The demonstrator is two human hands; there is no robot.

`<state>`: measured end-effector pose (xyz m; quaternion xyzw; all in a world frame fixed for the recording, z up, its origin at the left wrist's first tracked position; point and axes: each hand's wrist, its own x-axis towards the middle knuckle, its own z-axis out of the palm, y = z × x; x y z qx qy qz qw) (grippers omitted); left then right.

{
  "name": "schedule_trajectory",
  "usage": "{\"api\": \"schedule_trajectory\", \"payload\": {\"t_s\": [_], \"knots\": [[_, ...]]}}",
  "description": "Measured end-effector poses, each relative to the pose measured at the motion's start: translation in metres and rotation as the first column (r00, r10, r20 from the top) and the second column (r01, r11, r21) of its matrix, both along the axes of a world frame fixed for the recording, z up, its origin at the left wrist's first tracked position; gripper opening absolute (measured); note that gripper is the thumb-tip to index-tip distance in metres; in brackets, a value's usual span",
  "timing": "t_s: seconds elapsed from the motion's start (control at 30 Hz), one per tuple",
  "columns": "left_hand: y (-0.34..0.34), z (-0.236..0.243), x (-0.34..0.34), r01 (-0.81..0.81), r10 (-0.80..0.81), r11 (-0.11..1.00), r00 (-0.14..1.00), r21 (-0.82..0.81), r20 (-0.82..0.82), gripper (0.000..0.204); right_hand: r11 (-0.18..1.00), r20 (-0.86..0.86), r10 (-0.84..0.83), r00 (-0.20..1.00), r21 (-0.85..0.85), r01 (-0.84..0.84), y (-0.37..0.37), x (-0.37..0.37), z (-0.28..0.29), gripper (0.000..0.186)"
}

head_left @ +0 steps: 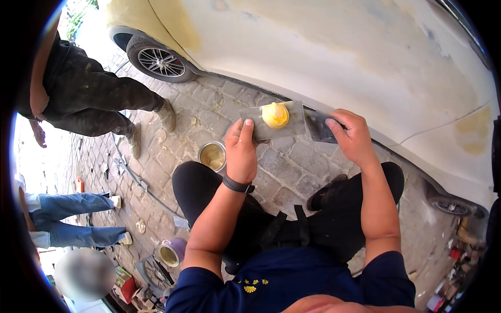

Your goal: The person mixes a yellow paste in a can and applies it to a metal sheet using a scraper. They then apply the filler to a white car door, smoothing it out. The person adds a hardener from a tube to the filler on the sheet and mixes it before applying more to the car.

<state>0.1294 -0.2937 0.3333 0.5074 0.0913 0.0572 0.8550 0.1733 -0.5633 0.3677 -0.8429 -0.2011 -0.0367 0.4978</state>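
Observation:
My left hand [241, 154] grips the near left end of a flat grey putty board [293, 126], thumb on top. On the board sits a mound of yellow body filler [275, 116] with a paler dab on it. My right hand [354, 136] pinches a thin dark grey spreader [318, 128], whose left edge meets or overlaps the board's right end; I cannot tell if they touch. Both are held above the paving, close to a car's side panel [334, 57] with pale and yellowish patches. An open tin [200, 153] of beige paste stands left of my left hand.
Two wheels [159, 61] of the car show, at upper left and lower right. One person in dark trousers [88, 88] and another in blue jeans [78, 204] stand at left. A hose [151, 194] crosses the paving stones. A purple can [180, 246] and clutter lie at lower left.

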Motion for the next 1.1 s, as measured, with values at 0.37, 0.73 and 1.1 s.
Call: {"api": "schedule_trajectory", "payload": {"t_s": [0.37,0.73,1.1], "knots": [[0.007,-0.013,-0.001,0.005,-0.007,0.998,1.000,-0.069,-0.020,0.017,0.977,0.652,0.126,0.748,-0.212,0.020,0.064,-0.026,-0.013,0.037],[0.002,-0.006,-0.002,-0.045,0.045,0.999,0.999,-0.019,0.003,0.014,0.970,0.683,0.136,0.718,-0.241,0.045,0.069,-0.025,-0.011,0.031],[-0.002,-0.019,-0.003,-0.006,0.006,0.999,1.000,0.051,0.002,0.021,0.957,0.596,0.236,0.767,-0.280,-0.077,0.071,-0.022,-0.016,0.028]]}}
